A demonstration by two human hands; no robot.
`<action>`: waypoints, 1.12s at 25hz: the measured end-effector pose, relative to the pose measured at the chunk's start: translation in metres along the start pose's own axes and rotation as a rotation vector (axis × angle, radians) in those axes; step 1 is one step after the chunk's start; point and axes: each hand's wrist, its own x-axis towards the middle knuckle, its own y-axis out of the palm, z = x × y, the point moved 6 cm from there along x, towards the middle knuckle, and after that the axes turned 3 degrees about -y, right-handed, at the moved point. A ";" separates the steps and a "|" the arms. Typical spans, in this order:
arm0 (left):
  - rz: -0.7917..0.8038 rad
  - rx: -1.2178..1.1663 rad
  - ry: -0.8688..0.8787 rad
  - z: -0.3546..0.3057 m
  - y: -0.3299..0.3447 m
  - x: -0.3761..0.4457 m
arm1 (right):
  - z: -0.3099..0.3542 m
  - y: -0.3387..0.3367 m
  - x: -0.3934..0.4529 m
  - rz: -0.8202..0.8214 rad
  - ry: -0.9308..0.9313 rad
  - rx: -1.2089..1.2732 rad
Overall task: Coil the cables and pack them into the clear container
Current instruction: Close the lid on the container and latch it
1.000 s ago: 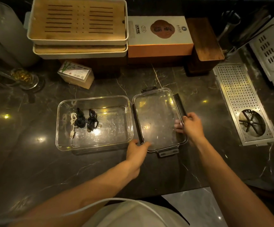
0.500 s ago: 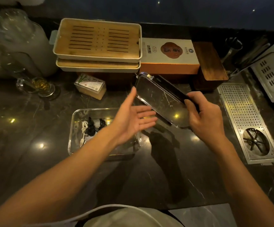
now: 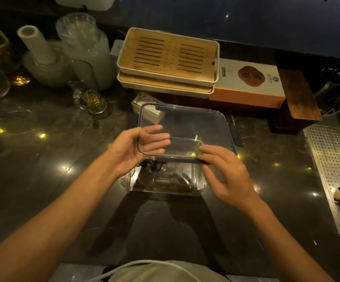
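Because the clear lid (image 3: 187, 129) is thin, stiff plastic with dark latch flaps on its edges, we judge it light and rigid, a little slick under bare fingers, and best taken by its rim rather than its flat pane; it hangs tilted above the clear container (image 3: 165, 184), its near edge low and just over the container's far wall, its far edge raised toward the stacked bamboo tea trays (image 3: 168, 60). Our left hand (image 3: 138, 149) cups the lid's left near corner, fingers spread beneath the pane and showing through it, thumb along the rim; our right hand (image 3: 224, 171) pinches the lid's near right edge with its fingertips, the other fingers loosely fanned. The container sits on the dark marble table (image 3: 42, 180), directly below the lid and between our two forearms; the coiled cables (image 3: 152, 167) lie inside it toward its left end, dark and bundled, partly hidden by the lid and our left hand, so we cannot count them. They look soft and springy, liable to uncoil if jostled; the container itself seems light enough to slide on the polished stone when pressed, so we would seat the lid squarely and press the corners evenly; the latches want a firm snap, one side at a time.
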 end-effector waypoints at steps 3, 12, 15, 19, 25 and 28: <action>-0.029 -0.005 0.030 0.009 -0.025 -0.009 | -0.003 0.016 -0.004 -0.095 0.251 0.107; -0.235 0.306 0.018 0.032 -0.079 -0.014 | -0.065 0.057 -0.038 -0.086 1.245 0.603; -0.539 0.744 0.285 0.021 -0.093 -0.018 | -0.066 0.058 -0.041 -0.136 1.186 0.418; -0.542 0.981 0.476 0.018 -0.099 -0.020 | -0.065 0.060 -0.041 -0.187 1.089 0.357; -0.608 0.982 0.617 0.011 -0.107 -0.025 | -0.062 0.057 -0.036 -0.306 0.975 0.420; -0.603 0.996 0.607 0.010 -0.110 -0.017 | -0.067 0.060 -0.033 -0.317 0.991 0.406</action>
